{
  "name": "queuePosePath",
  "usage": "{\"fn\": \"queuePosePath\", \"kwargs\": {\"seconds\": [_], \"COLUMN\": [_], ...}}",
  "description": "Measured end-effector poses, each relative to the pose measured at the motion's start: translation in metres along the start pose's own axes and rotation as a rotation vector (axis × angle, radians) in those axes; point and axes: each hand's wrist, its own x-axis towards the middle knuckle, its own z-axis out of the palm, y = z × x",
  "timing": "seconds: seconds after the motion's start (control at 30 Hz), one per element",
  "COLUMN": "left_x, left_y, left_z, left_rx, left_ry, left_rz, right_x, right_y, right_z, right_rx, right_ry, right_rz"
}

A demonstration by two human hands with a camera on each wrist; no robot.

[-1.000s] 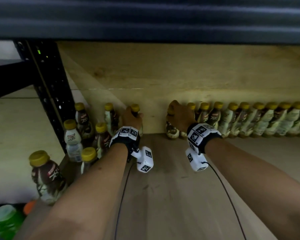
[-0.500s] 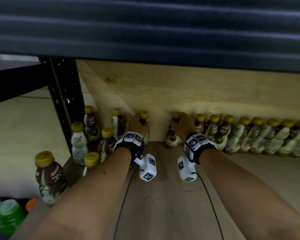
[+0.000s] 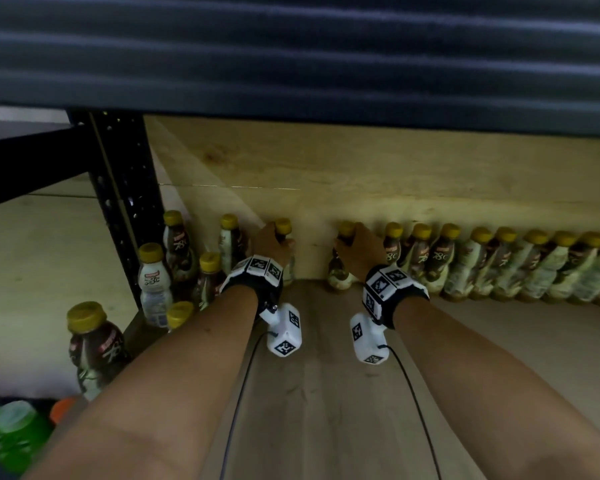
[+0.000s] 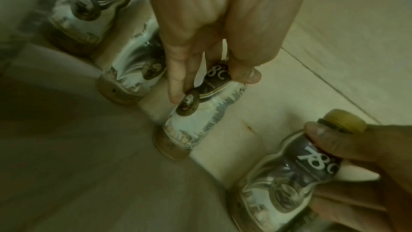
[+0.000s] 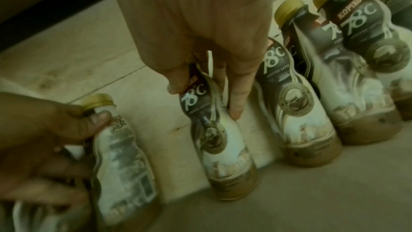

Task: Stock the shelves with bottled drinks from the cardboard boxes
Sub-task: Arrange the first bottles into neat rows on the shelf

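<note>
At the far back of the wooden shelf point(image 3: 326, 393), the left hand point(image 3: 271, 245) pinches one coffee bottle point(image 3: 284, 233) by its neck; the right hand point(image 3: 357, 249) pinches another bottle point(image 3: 340, 271) just left of the row of bottles point(image 3: 499, 268).

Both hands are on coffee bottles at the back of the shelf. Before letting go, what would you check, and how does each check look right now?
1. Left hand grips its bottle near the neck: ok.
2. Right hand grips its bottle near the neck: ok.
3. Both bases flat on the shelf board: cannot tell, the bottles lean in the wrist views.
4. Right-hand bottle lines up with the row along the back wall: ok.
5. Gap left between the two held bottles: ok, bare board shows there.
</note>
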Motion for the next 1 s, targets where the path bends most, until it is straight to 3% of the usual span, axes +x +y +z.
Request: {"fn": "queuePosePath", "kwargs": {"seconds": [0.13,0.37,0.43,0.53,0.7,0.87,1.0], "left_x": [-0.005,-0.002,0.001,0.003,0.002,0.004,0.005], "left_y": [0.0,-0.005,-0.007,-0.01,-0.014,-0.011,-0.011], "left_z": [0.001,0.001,0.002,0.002,0.005,0.011,0.016], "left_rx": [-0.039,-0.033,-0.023,-0.004,-0.047,-0.104,-0.108], "left_ry": [0.002,0.018,0.02,0.028,0.063,0.105,0.132], "left_rz": [0.029,0.027,0.036,0.042,0.016,0.017,0.02], "right_x": [-0.008,-0.003,-0.001,0.003,0.002,-0.004,-0.008], "right_y": [0.0,-0.011,-0.02,-0.025,0.004,0.005,-0.003], "right_z": [-0.005,-0.011,-0.006,-0.006,-0.016,-0.027,-0.026], "right_rx": [-0.046,-0.055,-0.077,-0.055,0.139,0.212,0.049], "right_ry": [-0.081,-0.274,-0.307,-0.238,-0.16,-0.223,-0.278], "right_rz": [-0.191,-0.228,-0.214,-0.138,0.004,0.027,-0.051]}}
